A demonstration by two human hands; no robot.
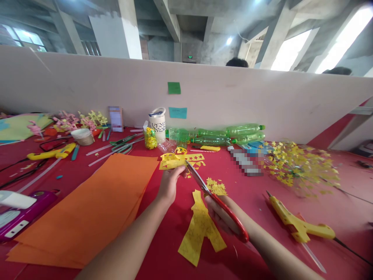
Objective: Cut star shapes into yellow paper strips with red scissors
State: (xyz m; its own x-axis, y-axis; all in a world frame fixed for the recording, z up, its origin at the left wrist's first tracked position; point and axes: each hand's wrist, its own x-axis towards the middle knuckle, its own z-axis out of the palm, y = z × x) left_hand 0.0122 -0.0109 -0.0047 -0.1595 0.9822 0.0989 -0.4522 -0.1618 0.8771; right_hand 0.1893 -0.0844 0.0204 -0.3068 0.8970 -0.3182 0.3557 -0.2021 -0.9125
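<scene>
My left hand (pixel 169 184) is closed, thumb and fingers pinched at the edge of a piece of yellow paper (pixel 172 161). My right hand (pixel 223 214) is wrapped round a pair of red-handled scissors (pixel 230 214). Its blades point away and left, their tips beside my left fingertips and the paper. Between my forearms lies a branching yellow paper piece (pixel 194 233) with star outlines drawn on it. A small heap of cut yellow stars (pixel 216 186) sits just beyond my right hand. Past my left hand is a yellow strip with star-shaped marks (pixel 196 157) among scraps.
Orange sheets (pixel 87 206) cover the left. Yellow glue guns lie at the left (pixel 52 152) and right (pixel 300 223). Green plastic bottles (pixel 230 134), a white tumbler (pixel 157 124) and a yellow cutter knife (pixel 210 148) are at the back. A yellow star bunch (pixel 297 165) stands right.
</scene>
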